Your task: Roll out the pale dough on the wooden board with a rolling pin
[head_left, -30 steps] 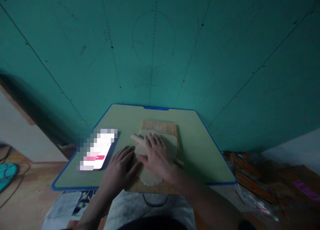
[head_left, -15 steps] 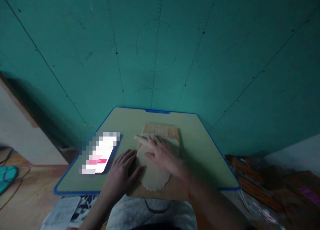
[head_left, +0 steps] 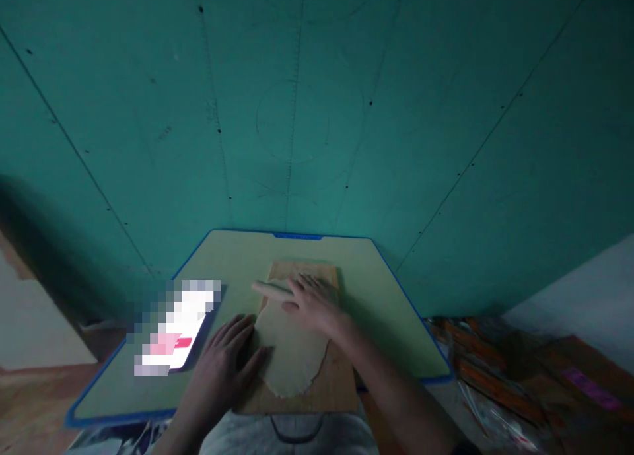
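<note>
A thin sheet of pale dough (head_left: 290, 349), ragged at its near edge, lies on a wooden board (head_left: 339, 379). My right hand (head_left: 312, 302) presses on a short wooden rolling pin (head_left: 271, 290) across the far part of the dough. The pin's left end sticks out past my fingers; its right part is hidden under the hand. My left hand (head_left: 230, 352) rests at the dough's left edge, fingers stretched forward and thumb apart, touching the sheet.
The board lies on a pale table (head_left: 391, 323) with a blue rim, set against a green wall (head_left: 292, 111). A lit phone (head_left: 185, 326), partly pixelated, lies to the left. Cardboard and plastic wrapping (head_left: 505, 389) are on the floor at right.
The whole view has shifted, so the table, board and hands appear lower and further left. Both hands keep nearly the same places on the board, and the right stays on the rolling pin.
</note>
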`<state>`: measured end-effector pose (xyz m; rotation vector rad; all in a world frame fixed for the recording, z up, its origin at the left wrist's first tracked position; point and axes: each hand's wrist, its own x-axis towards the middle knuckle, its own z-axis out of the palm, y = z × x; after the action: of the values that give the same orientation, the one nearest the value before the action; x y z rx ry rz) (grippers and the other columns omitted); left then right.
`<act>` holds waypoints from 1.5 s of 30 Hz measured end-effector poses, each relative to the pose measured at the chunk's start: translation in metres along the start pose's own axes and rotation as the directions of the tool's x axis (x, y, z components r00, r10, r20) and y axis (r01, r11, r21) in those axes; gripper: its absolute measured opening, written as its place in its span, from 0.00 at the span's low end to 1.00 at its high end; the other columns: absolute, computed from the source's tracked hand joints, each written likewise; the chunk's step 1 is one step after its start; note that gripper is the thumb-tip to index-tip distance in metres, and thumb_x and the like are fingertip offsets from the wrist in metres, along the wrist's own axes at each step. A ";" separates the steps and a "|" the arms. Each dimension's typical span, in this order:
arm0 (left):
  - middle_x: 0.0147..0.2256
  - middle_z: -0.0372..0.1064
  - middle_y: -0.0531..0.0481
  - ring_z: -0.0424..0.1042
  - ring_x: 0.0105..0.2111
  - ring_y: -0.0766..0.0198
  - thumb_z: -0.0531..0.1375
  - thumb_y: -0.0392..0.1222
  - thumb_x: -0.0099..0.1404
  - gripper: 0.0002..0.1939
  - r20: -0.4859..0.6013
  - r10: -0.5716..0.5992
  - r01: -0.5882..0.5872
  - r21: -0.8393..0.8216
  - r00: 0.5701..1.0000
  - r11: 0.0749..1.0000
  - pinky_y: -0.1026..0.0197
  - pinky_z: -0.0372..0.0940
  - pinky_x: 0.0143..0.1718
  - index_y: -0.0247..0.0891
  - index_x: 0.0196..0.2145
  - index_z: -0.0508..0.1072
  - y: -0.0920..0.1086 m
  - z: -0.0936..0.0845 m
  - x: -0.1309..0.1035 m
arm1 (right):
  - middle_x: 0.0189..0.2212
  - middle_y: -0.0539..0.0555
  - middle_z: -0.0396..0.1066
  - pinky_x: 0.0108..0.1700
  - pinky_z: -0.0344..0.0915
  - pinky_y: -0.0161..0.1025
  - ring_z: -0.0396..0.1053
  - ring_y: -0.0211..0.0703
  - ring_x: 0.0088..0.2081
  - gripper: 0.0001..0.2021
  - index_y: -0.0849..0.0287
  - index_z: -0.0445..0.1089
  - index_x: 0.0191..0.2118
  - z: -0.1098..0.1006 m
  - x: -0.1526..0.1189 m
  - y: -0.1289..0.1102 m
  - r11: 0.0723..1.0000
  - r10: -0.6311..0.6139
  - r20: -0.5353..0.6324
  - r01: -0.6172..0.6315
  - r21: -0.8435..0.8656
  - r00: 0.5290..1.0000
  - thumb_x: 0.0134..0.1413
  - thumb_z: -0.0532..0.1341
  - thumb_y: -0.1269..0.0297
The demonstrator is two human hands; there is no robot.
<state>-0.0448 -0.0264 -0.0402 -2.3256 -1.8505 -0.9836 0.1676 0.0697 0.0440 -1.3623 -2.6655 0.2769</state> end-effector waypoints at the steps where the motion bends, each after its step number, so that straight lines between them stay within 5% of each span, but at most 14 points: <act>1: 0.55 0.76 0.38 0.73 0.57 0.41 0.57 0.60 0.69 0.27 -0.001 0.001 -0.001 0.010 1.000 1.000 0.37 0.72 0.55 0.37 0.52 0.79 0.000 0.000 0.001 | 0.69 0.69 0.59 0.69 0.54 0.57 0.56 0.62 0.70 0.31 0.65 0.62 0.67 -0.004 0.004 0.005 0.999 0.046 0.003 -0.046 -0.012 0.999 0.70 0.55 0.47; 3: 0.54 0.77 0.37 0.74 0.57 0.41 0.56 0.61 0.69 0.27 -0.005 0.006 -0.005 0.023 1.000 1.000 0.39 0.73 0.55 0.36 0.51 0.80 0.000 -0.001 0.002 | 0.68 0.69 0.61 0.68 0.54 0.58 0.57 0.63 0.69 0.31 0.64 0.63 0.67 -0.006 0.003 0.006 0.997 0.075 -0.004 -0.075 -0.008 0.997 0.70 0.56 0.45; 6: 0.54 0.77 0.39 0.74 0.57 0.43 0.57 0.61 0.69 0.27 -0.011 0.010 -0.010 0.016 1.000 1.000 0.42 0.74 0.55 0.37 0.52 0.79 0.000 0.000 0.002 | 0.68 0.62 0.62 0.66 0.59 0.55 0.60 0.57 0.68 0.31 0.53 0.56 0.72 0.008 -0.016 -0.014 0.998 -0.039 -0.031 0.040 0.053 0.999 0.70 0.57 0.47; 9: 0.54 0.77 0.39 0.74 0.57 0.43 0.58 0.60 0.69 0.26 -0.014 0.003 -0.003 -0.007 1.000 1.000 0.41 0.73 0.56 0.38 0.53 0.79 -0.002 0.001 0.002 | 0.71 0.64 0.56 0.69 0.54 0.58 0.54 0.61 0.70 0.36 0.57 0.51 0.73 0.018 -0.027 -0.030 0.994 -0.096 -0.108 0.102 0.042 0.989 0.68 0.57 0.45; 15: 0.54 0.77 0.37 0.74 0.57 0.41 0.57 0.60 0.69 0.27 -0.005 0.016 -0.016 0.001 1.000 1.000 0.38 0.72 0.55 0.37 0.52 0.79 -0.004 0.002 0.002 | 0.66 0.67 0.64 0.70 0.52 0.57 0.57 0.60 0.69 0.28 0.63 0.67 0.64 0.006 0.003 -0.007 0.998 0.033 -0.089 -0.038 -0.044 0.995 0.70 0.55 0.46; 21: 0.54 0.76 0.35 0.75 0.55 0.42 0.57 0.59 0.69 0.27 -0.015 0.012 -0.012 -0.026 1.000 1.000 0.39 0.73 0.54 0.36 0.52 0.78 -0.003 0.000 0.001 | 0.66 0.64 0.65 0.68 0.57 0.51 0.62 0.55 0.66 0.27 0.61 0.62 0.67 0.020 -0.024 -0.018 0.981 -0.195 -0.147 0.190 -0.046 0.970 0.69 0.60 0.54; 28: 0.53 0.77 0.37 0.73 0.57 0.42 0.57 0.60 0.69 0.26 -0.033 0.018 -0.019 -0.031 0.999 0.999 0.38 0.72 0.55 0.37 0.52 0.78 -0.001 -0.003 0.002 | 0.65 0.68 0.65 0.67 0.57 0.56 0.61 0.58 0.67 0.24 0.62 0.70 0.60 0.005 -0.007 -0.007 0.998 -0.034 -0.087 0.030 -0.052 0.996 0.69 0.59 0.50; 32: 0.49 0.79 0.38 0.77 0.52 0.44 0.56 0.60 0.70 0.24 0.004 0.009 -0.008 -0.047 1.000 0.999 0.41 0.74 0.53 0.38 0.47 0.79 0.006 -0.009 0.003 | 0.58 0.62 0.73 0.64 0.62 0.49 0.68 0.52 0.60 0.14 0.61 0.71 0.57 0.011 -0.033 -0.019 0.990 -0.138 -0.116 0.134 -0.037 0.984 0.70 0.58 0.65; 36: 0.51 0.78 0.37 0.74 0.55 0.43 0.57 0.61 0.69 0.25 0.005 0.007 -0.007 -0.044 1.000 0.999 0.40 0.72 0.55 0.38 0.48 0.79 0.006 -0.010 0.003 | 0.54 0.61 0.75 0.61 0.65 0.46 0.71 0.49 0.56 0.12 0.61 0.71 0.54 0.012 -0.066 -0.023 0.997 -0.067 -0.122 0.064 -0.032 0.990 0.70 0.56 0.70; 40: 0.53 0.77 0.37 0.73 0.58 0.42 0.57 0.60 0.69 0.26 0.005 0.006 -0.006 -0.030 1.000 1.000 0.39 0.71 0.56 0.38 0.51 0.78 0.001 -0.005 0.001 | 0.60 0.61 0.71 0.68 0.55 0.55 0.64 0.53 0.64 0.14 0.58 0.70 0.57 0.006 -0.064 -0.010 0.992 -0.093 -0.112 0.082 -0.095 0.989 0.73 0.53 0.66; 45: 0.54 0.76 0.37 0.72 0.59 0.41 0.57 0.59 0.70 0.26 0.011 0.006 -0.006 -0.041 1.000 0.999 0.36 0.71 0.57 0.36 0.53 0.77 0.001 -0.005 0.001 | 0.67 0.67 0.62 0.71 0.43 0.64 0.54 0.60 0.71 0.23 0.60 0.70 0.60 -0.002 -0.027 0.011 0.990 0.027 -0.110 -0.042 -0.133 0.994 0.72 0.53 0.50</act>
<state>-0.0464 -0.0278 -0.0358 -2.3629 -1.8441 -1.0190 0.1919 0.0545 0.0426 -1.4184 -2.6151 0.0253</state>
